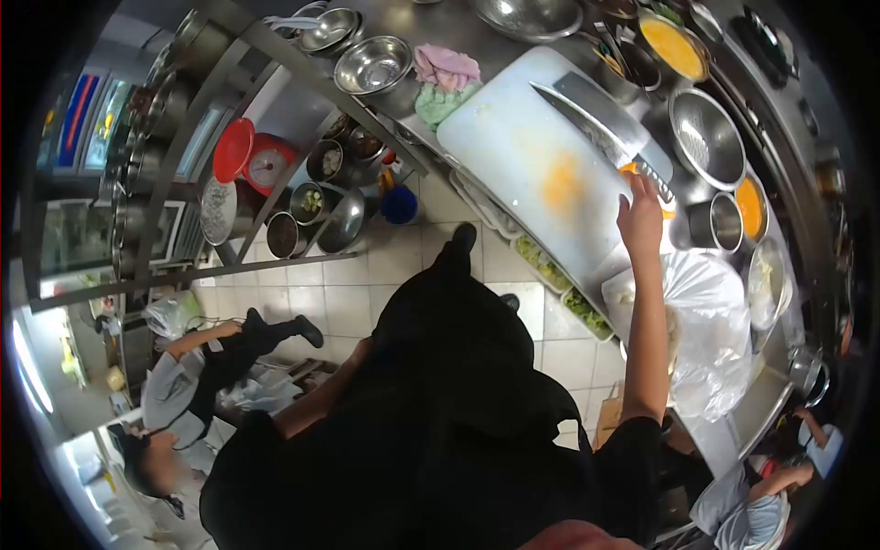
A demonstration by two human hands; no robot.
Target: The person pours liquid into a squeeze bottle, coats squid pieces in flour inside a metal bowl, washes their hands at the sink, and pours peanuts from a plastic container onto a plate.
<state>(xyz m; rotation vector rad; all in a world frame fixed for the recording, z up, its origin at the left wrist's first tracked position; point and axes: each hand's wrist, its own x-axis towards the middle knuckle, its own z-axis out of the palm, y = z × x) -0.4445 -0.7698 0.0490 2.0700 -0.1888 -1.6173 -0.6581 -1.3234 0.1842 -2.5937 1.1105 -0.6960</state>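
My right hand (642, 218) is at the right edge of the white cutting board (513, 119), its thumb apart from the fingers. The fingertips are close to an orange piece (631, 168) and the patterned handle of a knife (653, 176); whether they touch is unclear. The knife's long blade lies across the board beside a broad-bladed cleaver (596, 108). An orange smear (561, 183) marks the board's surface. My left arm hangs at my side, and its hand (363, 352) is mostly hidden by my dark clothing.
Metal bowls (706, 137), a steel pot (717, 223) and orange-yellow liquid (674, 48) line the right. A plastic bag (701, 321) sits nearer me. Cloths (446, 69) lie left of the board. One person (174, 394) is at left; others (747, 504) are lower right.
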